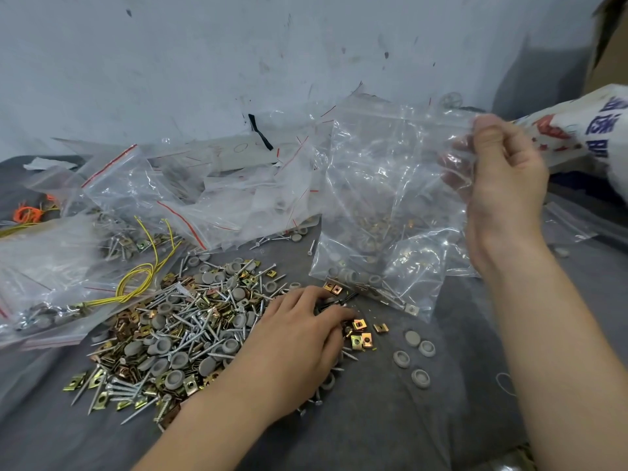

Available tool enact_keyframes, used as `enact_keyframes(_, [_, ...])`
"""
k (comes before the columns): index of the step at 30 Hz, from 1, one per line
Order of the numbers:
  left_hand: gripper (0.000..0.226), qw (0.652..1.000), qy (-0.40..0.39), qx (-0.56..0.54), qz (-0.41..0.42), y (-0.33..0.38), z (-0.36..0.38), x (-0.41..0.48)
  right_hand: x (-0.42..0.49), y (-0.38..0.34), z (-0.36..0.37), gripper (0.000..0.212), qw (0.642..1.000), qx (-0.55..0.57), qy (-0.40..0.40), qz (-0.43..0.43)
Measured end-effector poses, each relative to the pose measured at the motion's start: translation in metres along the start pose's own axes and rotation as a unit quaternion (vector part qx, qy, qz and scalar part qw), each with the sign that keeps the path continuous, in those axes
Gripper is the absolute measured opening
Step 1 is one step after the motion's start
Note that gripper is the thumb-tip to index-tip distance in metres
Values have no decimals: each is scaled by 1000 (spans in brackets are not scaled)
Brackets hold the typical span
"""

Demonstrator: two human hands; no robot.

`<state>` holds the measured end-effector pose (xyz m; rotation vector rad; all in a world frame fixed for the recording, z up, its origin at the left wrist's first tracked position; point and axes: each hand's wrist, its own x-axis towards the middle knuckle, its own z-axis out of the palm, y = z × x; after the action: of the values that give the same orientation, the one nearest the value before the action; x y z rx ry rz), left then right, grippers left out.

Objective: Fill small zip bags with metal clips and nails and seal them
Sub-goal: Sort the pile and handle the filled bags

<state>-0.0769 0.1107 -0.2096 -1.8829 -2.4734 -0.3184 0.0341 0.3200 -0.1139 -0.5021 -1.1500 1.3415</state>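
A loose heap of silver nails, brass-coloured metal clips and grey plastic caps (176, 338) lies on the grey cloth (390, 419). My left hand (299, 345) rests palm down on the heap's right edge, its fingers curled over a few nails and clips. My right hand (503, 178) is raised at the right and pinches the top edge of a clear zip bag (384, 205), which hangs down to the cloth. Some clips and caps sit at the bottom of that bag. A few clips (362, 334) lie just past my left fingertips.
Several clear zip bags with red seal lines (190, 192) are piled behind the heap, some filled. Yellow wire ties (142, 277) lie at the left. Grey caps (413, 355) are scattered at the right. A printed white sack (591, 130) leans at the far right, against a pale wall.
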Motion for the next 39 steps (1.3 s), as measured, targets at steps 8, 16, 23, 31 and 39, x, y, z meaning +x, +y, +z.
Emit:
enact_keyframes(8, [52, 1000, 4, 5, 4, -1, 0, -1, 2, 9, 0, 12, 999, -7, -14, 39])
enact_keyframes(16, [51, 952, 107, -265, -105, -10, -27, 20, 4, 15, -1, 14, 997, -39, -33, 53])
enact_keyframes(23, [56, 833, 220, -497, -102, -24, -107, 85, 1, -1, -1, 14, 996, 7, -77, 41])
enact_keyframes(31, [8, 855, 228, -460, -69, -13, -160, 119, 8, -21, 18, 13, 995, -10, -89, 35])
enact_keyframes(39, [12, 881, 290, -369, -65, -15, -193, 83, -16, -34, 10, 12, 969, -176, -152, -78])
